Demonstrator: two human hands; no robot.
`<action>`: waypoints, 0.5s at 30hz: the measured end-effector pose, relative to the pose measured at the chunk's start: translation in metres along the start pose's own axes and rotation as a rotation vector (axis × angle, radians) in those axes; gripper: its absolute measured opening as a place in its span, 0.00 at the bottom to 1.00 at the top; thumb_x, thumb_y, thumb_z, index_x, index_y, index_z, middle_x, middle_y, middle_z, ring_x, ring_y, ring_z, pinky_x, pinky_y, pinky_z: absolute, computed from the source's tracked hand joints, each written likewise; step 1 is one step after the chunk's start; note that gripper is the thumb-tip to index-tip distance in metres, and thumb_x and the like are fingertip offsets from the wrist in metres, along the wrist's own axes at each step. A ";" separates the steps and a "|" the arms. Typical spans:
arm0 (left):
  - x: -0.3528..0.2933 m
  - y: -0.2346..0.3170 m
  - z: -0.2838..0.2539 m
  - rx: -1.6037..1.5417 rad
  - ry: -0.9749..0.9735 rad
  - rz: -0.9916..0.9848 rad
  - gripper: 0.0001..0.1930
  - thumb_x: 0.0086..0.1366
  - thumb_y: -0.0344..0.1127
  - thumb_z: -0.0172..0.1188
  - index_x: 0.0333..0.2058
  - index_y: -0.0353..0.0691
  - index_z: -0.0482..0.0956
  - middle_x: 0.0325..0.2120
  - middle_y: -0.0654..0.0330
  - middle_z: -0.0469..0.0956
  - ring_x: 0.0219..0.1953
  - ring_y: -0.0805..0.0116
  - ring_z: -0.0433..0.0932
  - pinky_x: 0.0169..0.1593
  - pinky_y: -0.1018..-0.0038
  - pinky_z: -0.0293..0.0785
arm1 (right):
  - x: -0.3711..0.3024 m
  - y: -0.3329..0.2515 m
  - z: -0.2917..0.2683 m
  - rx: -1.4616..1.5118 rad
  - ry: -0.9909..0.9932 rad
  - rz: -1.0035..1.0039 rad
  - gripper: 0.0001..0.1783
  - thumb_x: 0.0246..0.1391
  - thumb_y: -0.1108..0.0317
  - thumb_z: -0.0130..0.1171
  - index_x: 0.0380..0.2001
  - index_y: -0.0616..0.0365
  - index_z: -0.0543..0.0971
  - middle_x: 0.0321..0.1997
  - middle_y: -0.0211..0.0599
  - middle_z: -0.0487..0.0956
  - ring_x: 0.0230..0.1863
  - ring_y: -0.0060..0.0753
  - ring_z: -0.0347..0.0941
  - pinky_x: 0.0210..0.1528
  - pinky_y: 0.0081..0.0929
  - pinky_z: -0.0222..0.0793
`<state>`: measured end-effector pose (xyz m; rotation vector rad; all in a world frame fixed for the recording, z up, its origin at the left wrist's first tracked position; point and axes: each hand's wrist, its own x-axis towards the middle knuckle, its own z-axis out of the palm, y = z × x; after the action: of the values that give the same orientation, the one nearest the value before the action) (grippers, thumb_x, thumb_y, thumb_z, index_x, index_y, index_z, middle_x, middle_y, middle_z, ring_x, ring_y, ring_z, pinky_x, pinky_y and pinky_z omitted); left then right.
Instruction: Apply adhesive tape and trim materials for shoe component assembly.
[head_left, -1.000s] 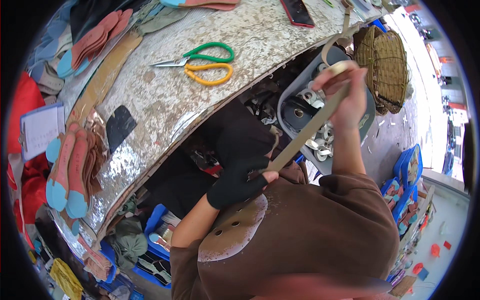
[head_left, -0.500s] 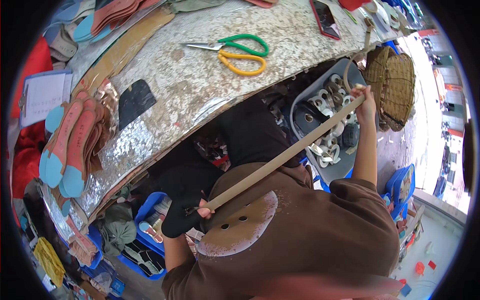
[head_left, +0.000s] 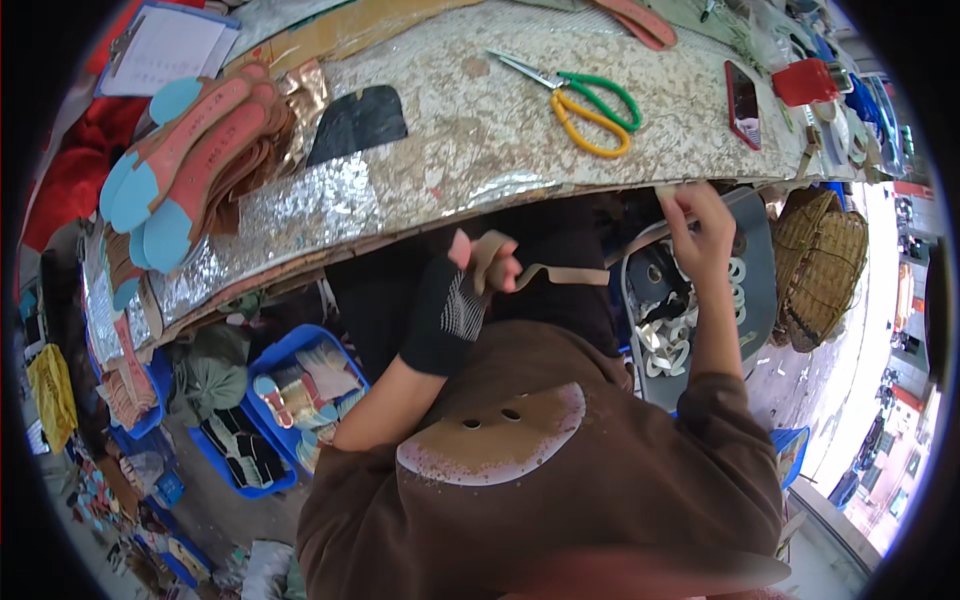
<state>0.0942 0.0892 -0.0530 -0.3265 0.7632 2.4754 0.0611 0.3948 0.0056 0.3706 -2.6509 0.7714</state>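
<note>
My left hand point(head_left: 470, 285), in a black fingerless glove, is closed round a tan strip point(head_left: 565, 274). The strip loops over its fingers and trails to the right above my lap. My right hand point(head_left: 703, 235) is bare and raised at the table's front edge, over a grey bin. Its fingers are bent together near a small pale bit at their tips, too blurred to name. On the table, scissors point(head_left: 590, 112) with one green and one yellow handle lie apart from both hands.
The grey bin point(head_left: 755, 290) holds several white rolls, with a wicker basket point(head_left: 820, 265) to its right. Stacked pink and blue insoles point(head_left: 205, 150), a black piece point(head_left: 358, 122), a clipboard point(head_left: 165, 50) and a phone point(head_left: 742, 105) lie on the table. Blue crates point(head_left: 290, 350) stand lower left.
The strip was stretched straight between both hands; now it hangs slack and looped from my left hand. That hand has risen to the right. The view has shifted, with the table contents turned.
</note>
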 end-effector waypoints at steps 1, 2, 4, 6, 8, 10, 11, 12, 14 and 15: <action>0.003 0.001 0.011 -0.001 -0.004 -0.012 0.30 0.73 0.55 0.40 0.40 0.31 0.79 0.27 0.58 0.78 0.26 0.73 0.72 0.35 0.78 0.68 | 0.018 -0.004 0.009 -0.007 0.011 -0.104 0.07 0.51 0.74 0.62 0.35 0.62 0.79 0.31 0.42 0.77 0.34 0.43 0.75 0.37 0.30 0.72; 0.004 0.001 0.008 -0.001 0.010 -0.010 0.30 0.73 0.55 0.40 0.40 0.31 0.79 0.27 0.58 0.78 0.26 0.73 0.72 0.35 0.78 0.68 | 0.040 -0.010 0.017 -0.101 0.032 -0.195 0.11 0.52 0.73 0.61 0.40 0.60 0.77 0.33 0.44 0.77 0.36 0.46 0.76 0.39 0.34 0.72; -0.003 -0.001 -0.001 0.451 -0.003 0.056 0.26 0.73 0.52 0.43 0.42 0.32 0.79 0.27 0.63 0.77 0.26 0.78 0.70 0.35 0.80 0.66 | 0.064 -0.008 0.035 -0.172 0.041 -0.298 0.15 0.53 0.72 0.59 0.45 0.59 0.76 0.34 0.46 0.78 0.38 0.48 0.76 0.40 0.37 0.73; -0.017 0.011 0.012 0.653 0.033 -0.005 0.22 0.73 0.48 0.46 0.45 0.35 0.79 0.28 0.66 0.76 0.26 0.82 0.68 0.34 0.84 0.65 | 0.074 0.001 0.047 -0.333 -0.120 -0.176 0.24 0.52 0.71 0.56 0.54 0.53 0.71 0.36 0.46 0.79 0.39 0.52 0.77 0.41 0.43 0.73; -0.025 0.005 0.015 0.540 0.103 0.077 0.17 0.71 0.42 0.51 0.47 0.35 0.79 0.30 0.65 0.78 0.25 0.84 0.67 0.31 0.85 0.63 | 0.088 -0.004 0.045 -0.429 -0.287 -0.044 0.28 0.52 0.71 0.56 0.58 0.48 0.68 0.37 0.49 0.79 0.40 0.52 0.77 0.41 0.46 0.71; -0.030 0.008 0.013 0.476 0.119 0.083 0.17 0.70 0.39 0.52 0.49 0.33 0.77 0.29 0.65 0.76 0.27 0.82 0.69 0.33 0.84 0.65 | 0.098 -0.007 0.046 -0.454 -0.306 -0.080 0.27 0.50 0.73 0.56 0.55 0.49 0.69 0.36 0.49 0.79 0.40 0.54 0.76 0.41 0.46 0.71; -0.032 0.009 0.012 0.413 0.110 0.083 0.18 0.69 0.36 0.52 0.52 0.31 0.75 0.28 0.65 0.75 0.29 0.81 0.70 0.34 0.82 0.67 | 0.101 -0.008 0.046 -0.468 -0.294 -0.144 0.25 0.49 0.74 0.56 0.53 0.50 0.69 0.35 0.48 0.79 0.40 0.54 0.76 0.40 0.46 0.71; -0.033 0.008 0.009 0.414 0.124 0.084 0.18 0.69 0.36 0.52 0.52 0.31 0.75 0.28 0.65 0.75 0.29 0.81 0.70 0.34 0.82 0.67 | 0.103 -0.007 0.046 -0.484 -0.280 -0.204 0.23 0.48 0.74 0.56 0.50 0.51 0.70 0.35 0.47 0.79 0.39 0.54 0.76 0.39 0.46 0.71; -0.035 0.006 0.002 0.537 0.038 0.104 0.19 0.66 0.31 0.55 0.55 0.32 0.73 0.28 0.65 0.75 0.32 0.80 0.74 0.37 0.81 0.69 | 0.104 -0.005 0.047 -0.420 -0.189 -0.261 0.19 0.45 0.75 0.56 0.43 0.51 0.70 0.34 0.42 0.79 0.36 0.53 0.76 0.35 0.48 0.70; -0.036 0.005 0.001 0.536 0.043 0.103 0.19 0.66 0.31 0.55 0.55 0.32 0.73 0.28 0.65 0.75 0.32 0.80 0.74 0.37 0.81 0.69 | 0.102 -0.006 0.042 -0.428 -0.171 -0.261 0.20 0.44 0.75 0.57 0.43 0.51 0.69 0.33 0.42 0.79 0.36 0.53 0.76 0.35 0.48 0.69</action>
<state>0.1213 0.0716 -0.0364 -0.1422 1.4447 2.2453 -0.0399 0.3515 0.0159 0.6671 -2.7500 0.0888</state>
